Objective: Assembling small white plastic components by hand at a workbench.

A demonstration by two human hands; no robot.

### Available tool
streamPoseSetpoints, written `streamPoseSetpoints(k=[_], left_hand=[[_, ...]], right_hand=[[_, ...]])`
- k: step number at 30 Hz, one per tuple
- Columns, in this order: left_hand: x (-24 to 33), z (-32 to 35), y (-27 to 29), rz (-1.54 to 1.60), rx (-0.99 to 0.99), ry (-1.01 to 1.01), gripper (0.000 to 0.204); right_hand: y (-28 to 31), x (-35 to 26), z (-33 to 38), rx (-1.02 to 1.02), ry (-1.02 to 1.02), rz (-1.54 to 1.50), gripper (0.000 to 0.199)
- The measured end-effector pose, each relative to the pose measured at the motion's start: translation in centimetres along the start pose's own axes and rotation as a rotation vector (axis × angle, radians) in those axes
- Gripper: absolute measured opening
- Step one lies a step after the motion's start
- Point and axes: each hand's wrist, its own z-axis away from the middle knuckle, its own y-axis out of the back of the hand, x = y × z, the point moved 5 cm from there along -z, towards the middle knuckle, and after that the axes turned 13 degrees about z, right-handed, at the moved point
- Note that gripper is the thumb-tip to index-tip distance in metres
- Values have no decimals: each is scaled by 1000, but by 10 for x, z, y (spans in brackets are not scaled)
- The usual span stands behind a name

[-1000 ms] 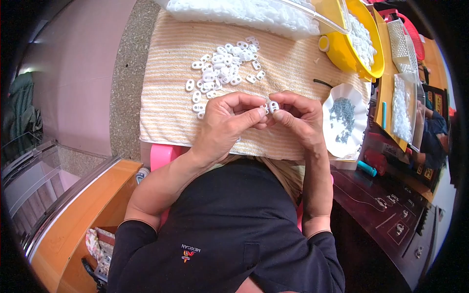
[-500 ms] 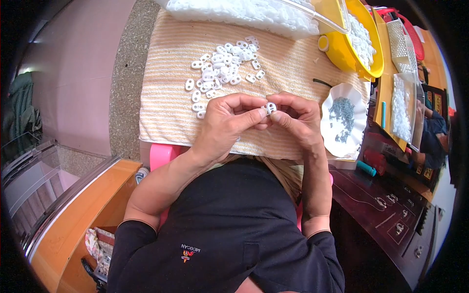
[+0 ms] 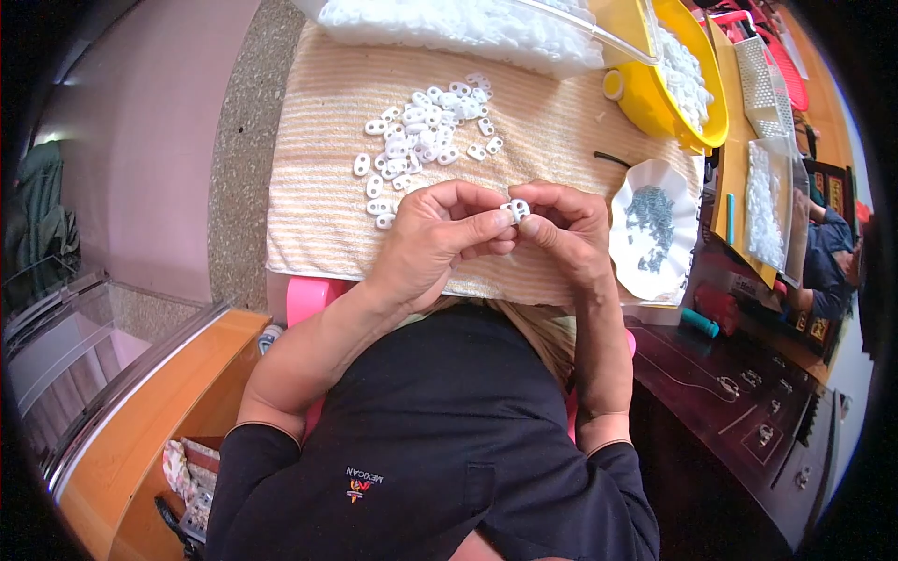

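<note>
Striped towel, middle of the frame: the working ground, with its front edge just below the hands.
Clear bin, top of the frame, full of white pieces.
Yellow basin, upper right, also holding white pieces.
Loose heap of white two-hole pieces, upper middle, scattered at its margins.
Left hand, centre: fingers clamped on the left side of one small workpiece.
Right hand, right of centre: fingers clamped on the same workpiece from the right, tip to tip with the left.
White fluted dish, right of centre, holding small dark bits.
Black strip, just above the dish.
White workpiece, centre, between the two sets of fingertips; from my remote seat I cannot tell whether it is one part or two.

Handling, as I judge it: steady with the left, make small turns with the right, press evenly, keep the holes in sight.

Edges and room: I count the dish, near the right hand, as the tightest neighbour. Bare towel lies between heap and basin, and along the left margin.
</note>
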Motion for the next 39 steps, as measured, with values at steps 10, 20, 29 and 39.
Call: streamPoseSetpoints(k=[10,20,29,39], left_hand=[[-4,-1,1,83,-77,78,13],[-5,2,-5,87,-136,113,10],[-4,6,-12,105,-173,59,10],[-10,2,-9,56,-180,71,10]], right_hand=[[-2,0,0,-24,109,-108,30],[-7,-6,0,-7,216,-74,30],[-8,-13,3,-23,218,28,28],[-6,-17,8,-100,209,16,19]])
